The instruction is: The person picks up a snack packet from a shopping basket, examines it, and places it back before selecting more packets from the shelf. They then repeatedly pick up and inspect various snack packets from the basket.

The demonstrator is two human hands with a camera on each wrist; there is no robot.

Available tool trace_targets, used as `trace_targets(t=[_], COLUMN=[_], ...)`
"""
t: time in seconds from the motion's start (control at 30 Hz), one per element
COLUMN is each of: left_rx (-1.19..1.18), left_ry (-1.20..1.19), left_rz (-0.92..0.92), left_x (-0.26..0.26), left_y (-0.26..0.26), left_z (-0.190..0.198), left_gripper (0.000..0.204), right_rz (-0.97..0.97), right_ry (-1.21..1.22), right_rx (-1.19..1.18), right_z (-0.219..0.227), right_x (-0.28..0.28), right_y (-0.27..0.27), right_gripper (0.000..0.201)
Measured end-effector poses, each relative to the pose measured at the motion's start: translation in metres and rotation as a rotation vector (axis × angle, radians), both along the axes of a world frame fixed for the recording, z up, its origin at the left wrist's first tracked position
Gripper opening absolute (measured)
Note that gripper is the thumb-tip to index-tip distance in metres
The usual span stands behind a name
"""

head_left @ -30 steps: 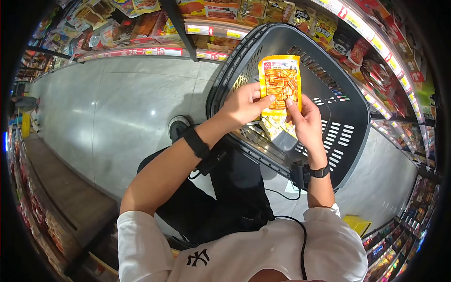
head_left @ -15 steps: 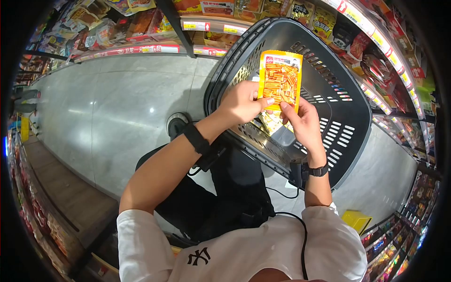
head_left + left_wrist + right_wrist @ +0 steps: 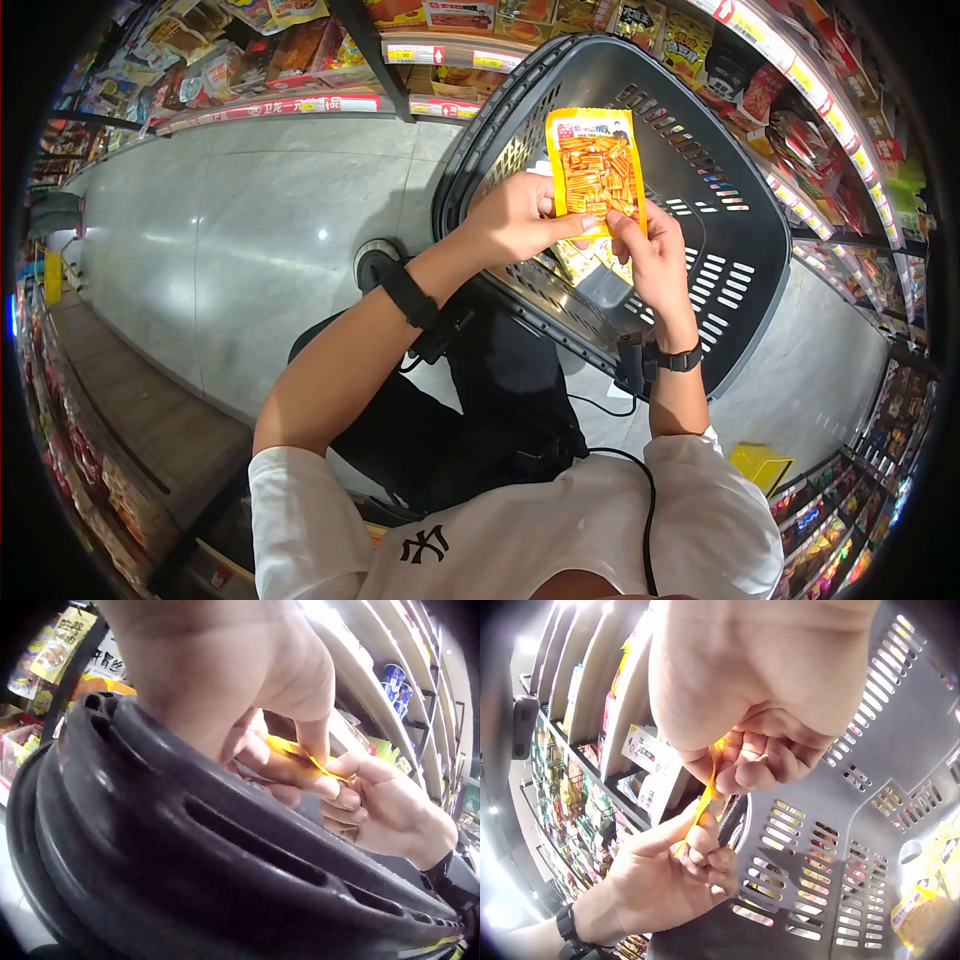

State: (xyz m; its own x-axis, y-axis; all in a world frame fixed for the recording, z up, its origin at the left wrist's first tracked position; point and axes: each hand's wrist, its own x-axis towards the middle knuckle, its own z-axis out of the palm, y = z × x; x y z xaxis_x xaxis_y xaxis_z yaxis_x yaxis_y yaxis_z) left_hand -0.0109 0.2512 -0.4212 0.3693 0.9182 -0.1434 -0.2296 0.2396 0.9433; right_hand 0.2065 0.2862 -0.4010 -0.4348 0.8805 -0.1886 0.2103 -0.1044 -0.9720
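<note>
- The left hand [image 3: 510,218] is keeping a narrow grip on a yellow-edged snack packet [image 3: 597,170], its thumb pressing the front near the lower left edge and its fingers curling behind.
- The right hand [image 3: 652,255] is pinching the same packet near its lower right corner, its thumb lying on the front and its fingers bending behind.
- The packet is hovering over the open mouth of a dark plastic basket [image 3: 740,315], its printed front facing the head camera.
- Its long axis is running away from the person [image 3: 570,510], the top end pointing toward the stocked shelves and leaning slightly left.
- Yellow-and-white packages [image 3: 578,262] are lying inside the basket, below the hands.
</note>
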Motion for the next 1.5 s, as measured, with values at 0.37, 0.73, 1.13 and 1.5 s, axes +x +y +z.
trace_targets(t=[0.37, 0.73, 1.13, 1.5], left_rx=[0.049, 0.100, -0.034, -0.004], left_ry=[0.169, 0.135, -0.051, 0.028], left_rz=[0.113, 0.080, 0.209, 0.268], left_x=[0.004, 0.006, 0.008, 0.005], left_y=[-0.007, -0.007, -0.003, -0.001], left_z=[0.016, 0.005, -0.007, -0.022], left_gripper=[0.018, 0.023, 0.033, 0.036], right_rz=[0.069, -0.048, 0.328, -0.209], right_ry=[0.107, 0.101, -0.226, -0.120], right_rx=[-0.050, 0.012, 0.695, 0.339], right_z=[-0.002, -0.001, 0.016, -0.003], right_x=[-0.004, -0.005, -0.021, -0.008], right_y=[-0.003, -0.002, -0.005, 0.004], right_gripper=[0.018, 0.015, 0.029, 0.019])
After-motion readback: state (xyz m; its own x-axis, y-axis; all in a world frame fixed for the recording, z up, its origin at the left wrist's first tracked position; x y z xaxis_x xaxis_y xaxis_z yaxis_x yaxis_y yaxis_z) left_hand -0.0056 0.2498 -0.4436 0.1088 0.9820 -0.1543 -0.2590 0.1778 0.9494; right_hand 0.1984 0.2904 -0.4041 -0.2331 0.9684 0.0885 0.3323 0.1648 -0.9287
